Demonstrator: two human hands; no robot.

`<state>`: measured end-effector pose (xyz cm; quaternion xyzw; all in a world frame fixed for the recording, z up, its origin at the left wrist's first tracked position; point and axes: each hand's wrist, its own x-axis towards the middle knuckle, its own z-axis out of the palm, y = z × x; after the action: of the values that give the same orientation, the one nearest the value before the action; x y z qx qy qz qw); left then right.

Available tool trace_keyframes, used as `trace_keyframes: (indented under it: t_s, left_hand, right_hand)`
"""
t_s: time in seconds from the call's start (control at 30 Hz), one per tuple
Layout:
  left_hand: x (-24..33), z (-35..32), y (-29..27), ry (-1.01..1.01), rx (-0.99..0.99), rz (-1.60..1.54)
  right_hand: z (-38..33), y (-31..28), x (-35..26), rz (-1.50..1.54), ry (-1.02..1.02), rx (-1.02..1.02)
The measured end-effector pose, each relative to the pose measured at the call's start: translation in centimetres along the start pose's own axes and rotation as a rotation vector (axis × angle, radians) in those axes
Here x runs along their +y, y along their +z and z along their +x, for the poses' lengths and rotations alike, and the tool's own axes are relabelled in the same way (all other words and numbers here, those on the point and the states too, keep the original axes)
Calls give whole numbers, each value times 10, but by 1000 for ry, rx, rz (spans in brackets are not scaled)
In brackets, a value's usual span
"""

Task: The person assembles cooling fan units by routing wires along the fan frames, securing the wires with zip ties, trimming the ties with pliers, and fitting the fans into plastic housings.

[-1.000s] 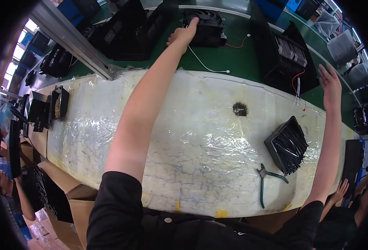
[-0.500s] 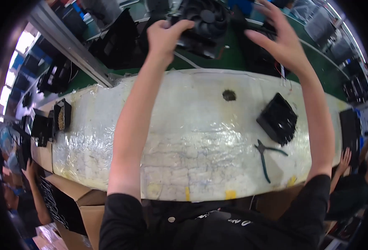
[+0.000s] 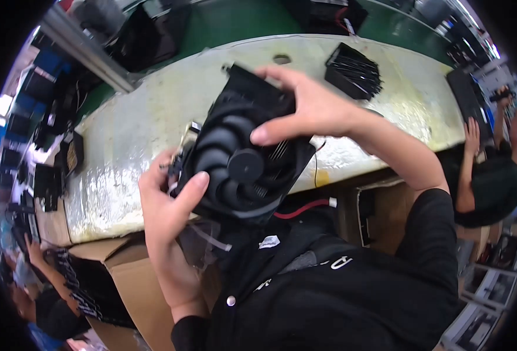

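fan unit (image 3: pixel 245 165) in both hands (image 3: pixel 163 205) (image 3: pixel 320 114), thumbs (image 3: pixel 192 190) inward

we're looking at a black bin (image 3: pixel 340 82) stuffed with thin strips (image 3: pixel 361 68), sitting on the shiny bench (image 3: pixel 118 146), plus a metal post (image 3: pixel 93 55) standing back left, a cardboard box (image 3: pixel 141 292) gaping open below, and a co-worker (image 3: pixel 490 190) showing at right

The gripped fan unit (image 3: pixel 245 168) is black. Its cable (image 3: pixel 299 209) below the grip is red, the tabletop (image 3: pixel 147 117) beyond mottled cream.
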<state>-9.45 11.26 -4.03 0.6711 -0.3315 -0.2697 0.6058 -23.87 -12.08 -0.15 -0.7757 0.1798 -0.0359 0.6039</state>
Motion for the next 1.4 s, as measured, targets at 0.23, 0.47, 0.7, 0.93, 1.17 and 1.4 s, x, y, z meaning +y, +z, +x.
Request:
trace_keyframes:
  t_s: [0.23, 0.47, 0.7, 0.93, 1.17, 1.4]
  left_hand:
    - [-37, -30, 1, 519, 43, 875]
    - [-37, -10, 3, 710, -28, 410]
    - [-34, 11, 7, 741, -236, 62]
    - [-13, 25, 5, 257, -358, -107]
    - [-7, 2, -10, 111, -251, 13]
    - [-25, 1, 31, 52, -25, 543]
  right_hand:
    - [-23, 13, 40, -198, -174, 7]
    - [-29, -2, 54, 139, 14, -128]
    - [-25, -16, 66, 377, -71, -284]
    - [-35, -16, 75, 515, -162, -224]
    - [-44, -23, 75, 403, -153, 44]
    - [-26, 5, 100, 601, 162, 309]
